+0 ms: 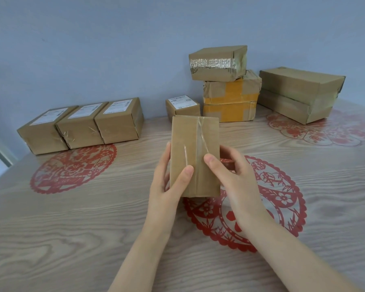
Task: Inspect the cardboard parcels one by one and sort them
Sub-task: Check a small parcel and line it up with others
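Both hands are gripping a taped parcel (195, 157) above the worktop (72, 218): left hand (167, 186) cupping its left edge, right hand (230, 173) thumbing its face.

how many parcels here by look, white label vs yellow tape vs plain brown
white-label parcels: 4
yellow-taped parcels: 2
plain brown parcels: 4, counting the held parcel and reading the right pile as two stacked
total: 10
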`<state>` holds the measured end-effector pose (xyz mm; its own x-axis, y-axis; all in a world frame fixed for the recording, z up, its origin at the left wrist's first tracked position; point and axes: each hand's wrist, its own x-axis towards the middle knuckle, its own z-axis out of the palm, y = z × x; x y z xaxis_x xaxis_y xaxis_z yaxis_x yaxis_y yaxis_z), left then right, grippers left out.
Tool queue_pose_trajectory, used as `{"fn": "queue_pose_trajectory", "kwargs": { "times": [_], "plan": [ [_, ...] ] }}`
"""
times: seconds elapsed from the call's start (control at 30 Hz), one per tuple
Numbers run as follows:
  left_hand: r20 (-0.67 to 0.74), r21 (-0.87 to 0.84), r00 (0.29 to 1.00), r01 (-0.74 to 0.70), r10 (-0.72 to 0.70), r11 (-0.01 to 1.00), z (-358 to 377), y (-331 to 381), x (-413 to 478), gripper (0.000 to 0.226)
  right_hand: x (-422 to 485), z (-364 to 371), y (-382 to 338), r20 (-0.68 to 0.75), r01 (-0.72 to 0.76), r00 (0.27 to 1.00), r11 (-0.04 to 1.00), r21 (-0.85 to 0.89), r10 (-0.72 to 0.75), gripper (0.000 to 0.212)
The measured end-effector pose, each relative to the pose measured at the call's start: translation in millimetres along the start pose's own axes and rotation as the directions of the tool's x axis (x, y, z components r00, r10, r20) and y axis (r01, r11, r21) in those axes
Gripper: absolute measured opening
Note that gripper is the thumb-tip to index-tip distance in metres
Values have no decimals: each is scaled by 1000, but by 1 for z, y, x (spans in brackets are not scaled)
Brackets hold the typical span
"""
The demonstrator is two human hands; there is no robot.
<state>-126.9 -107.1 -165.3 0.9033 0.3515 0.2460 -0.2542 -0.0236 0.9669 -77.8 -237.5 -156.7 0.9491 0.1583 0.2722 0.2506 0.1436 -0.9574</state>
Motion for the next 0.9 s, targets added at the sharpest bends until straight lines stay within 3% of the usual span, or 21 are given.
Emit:
{"fn": "queue_pose_trajectory", "kwargs": {
  "times": [0.23,0.4,0.6,0.77,0.9],
  "plan": [
    [-114,-6,993,-26,25,1000,3,2,0,71,-3,7,3,171,14,985,998,-64,-3,50],
    [-41,31,999,0,2,1000,1,-1,1,77,1,3,4,104,20,994,999,-43,-15,42],
    [-163,2,984,70,-68,998,2,5,1,74,-6,5,7,223,69,974,992,-101,-45,67],
    [-136,-26,988,68,-71,997,1,8,0,83,0,3,8,188,60,981,995,-84,-43,57],
    [-205,-114,976,54,-76,992,0,12,-1,65,1,1,8,148,34,989,999,-43,-27,60]
  ]
}}
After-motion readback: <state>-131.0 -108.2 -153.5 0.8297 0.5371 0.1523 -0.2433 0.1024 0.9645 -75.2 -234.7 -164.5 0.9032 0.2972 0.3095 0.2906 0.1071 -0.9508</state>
